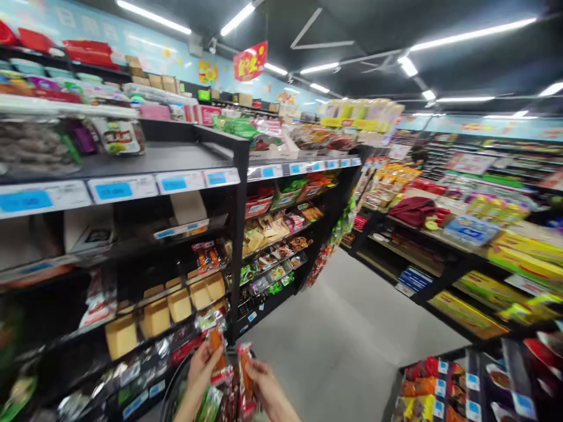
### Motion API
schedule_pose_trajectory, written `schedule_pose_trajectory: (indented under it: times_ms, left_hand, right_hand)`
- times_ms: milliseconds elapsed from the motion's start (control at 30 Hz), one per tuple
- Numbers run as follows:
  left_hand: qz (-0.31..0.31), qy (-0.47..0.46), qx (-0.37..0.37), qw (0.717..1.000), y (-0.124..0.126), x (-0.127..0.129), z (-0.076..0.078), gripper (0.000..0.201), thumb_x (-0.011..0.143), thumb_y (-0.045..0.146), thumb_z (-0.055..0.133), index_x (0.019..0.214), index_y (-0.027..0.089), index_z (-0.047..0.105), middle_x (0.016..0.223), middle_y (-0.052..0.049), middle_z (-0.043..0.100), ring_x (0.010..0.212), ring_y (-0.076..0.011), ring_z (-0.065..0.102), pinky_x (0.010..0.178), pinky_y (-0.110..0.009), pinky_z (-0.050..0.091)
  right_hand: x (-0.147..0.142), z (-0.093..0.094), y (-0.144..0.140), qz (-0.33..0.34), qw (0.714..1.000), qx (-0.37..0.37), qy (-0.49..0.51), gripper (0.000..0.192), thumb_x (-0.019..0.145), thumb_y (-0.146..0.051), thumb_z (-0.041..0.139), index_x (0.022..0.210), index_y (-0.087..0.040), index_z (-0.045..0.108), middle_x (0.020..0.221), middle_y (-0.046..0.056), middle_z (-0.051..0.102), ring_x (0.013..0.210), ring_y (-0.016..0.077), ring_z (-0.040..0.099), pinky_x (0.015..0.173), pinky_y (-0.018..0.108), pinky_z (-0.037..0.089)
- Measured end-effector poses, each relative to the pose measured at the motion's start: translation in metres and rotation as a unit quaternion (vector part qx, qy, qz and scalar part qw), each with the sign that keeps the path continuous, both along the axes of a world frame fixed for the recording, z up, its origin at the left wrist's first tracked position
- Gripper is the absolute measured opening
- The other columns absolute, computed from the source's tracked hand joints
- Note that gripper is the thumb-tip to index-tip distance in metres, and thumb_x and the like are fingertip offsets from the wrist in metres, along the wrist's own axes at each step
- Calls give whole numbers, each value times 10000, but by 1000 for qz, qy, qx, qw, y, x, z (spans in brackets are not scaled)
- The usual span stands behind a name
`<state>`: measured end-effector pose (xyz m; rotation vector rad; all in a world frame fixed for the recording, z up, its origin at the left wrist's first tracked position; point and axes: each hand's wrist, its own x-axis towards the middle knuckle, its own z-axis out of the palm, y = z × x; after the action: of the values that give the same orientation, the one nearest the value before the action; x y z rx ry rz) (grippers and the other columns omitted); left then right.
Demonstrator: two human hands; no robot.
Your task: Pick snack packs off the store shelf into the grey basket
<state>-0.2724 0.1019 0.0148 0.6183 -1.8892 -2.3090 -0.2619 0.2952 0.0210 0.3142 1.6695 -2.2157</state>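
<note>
My left hand (203,367) is closed on an orange-brown snack packet (217,346) in clear and red wrapping. In my right hand (265,381) is a similar long snack packet (246,375), held upright. Both hands are low in the view, over a dark basket (169,381) whose rim curves at the left. Inside it lie more packets, among them a green one (210,404). Similar orange-brown packs (208,257) stand on the shelf ahead, beside tan cardboard boxes (179,303).
Black shelving (240,234) with price labels runs along the left. Grey floor (334,328) stretches between it and the shelves on the right, where yellow boxes (466,313) lie. Nearer, at the bottom right, stands a rack of bagged snacks (422,387).
</note>
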Motion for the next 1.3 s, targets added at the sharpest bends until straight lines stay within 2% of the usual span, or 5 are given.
schedule_pose_trajectory:
  times_ms: [200,567,733,1000,1300]
  left_hand:
    - [-18,41,29,999,16,13,23,552,598,570,896,897,166,667,905,-58,701,905,-213,661,851,-297,522]
    - [2,42,63,997,13,37,14,525,753,588,811,1006,160,641,934,-48,678,846,-183,618,769,-266,475]
    - [68,8,185,980,14,39,12,745,757,535,809,1379,256,507,904,4,649,677,-130,597,616,-231,463]
    - [-57,31,447,892,4,51,60,471,933,560,639,1206,176,636,670,67,311,449,-36,145,391,-169,168]
    - [-18,26,437,899,5,57,55,516,910,429,704,1350,176,612,720,31,460,495,-54,338,424,-166,239]
  right_hand:
    - [-24,29,-14,-45,992,-119,-21,546,512,-526,975,832,-146,748,778,54,735,622,147,635,651,284,531]
    - [-26,66,-18,-95,986,-139,-4,417,656,-415,932,926,-183,715,869,7,706,722,135,622,644,249,517]
    - [-22,71,-21,-47,982,-182,-31,410,692,-410,891,961,-203,661,786,-31,623,527,68,460,442,184,344]
    - [-17,74,-5,116,920,-355,-118,443,875,-498,708,1198,-199,658,642,-92,326,488,61,107,412,157,175]
    - [-9,70,-11,101,943,-296,-114,363,755,-301,814,1070,-198,665,727,-49,547,508,61,391,447,170,330]
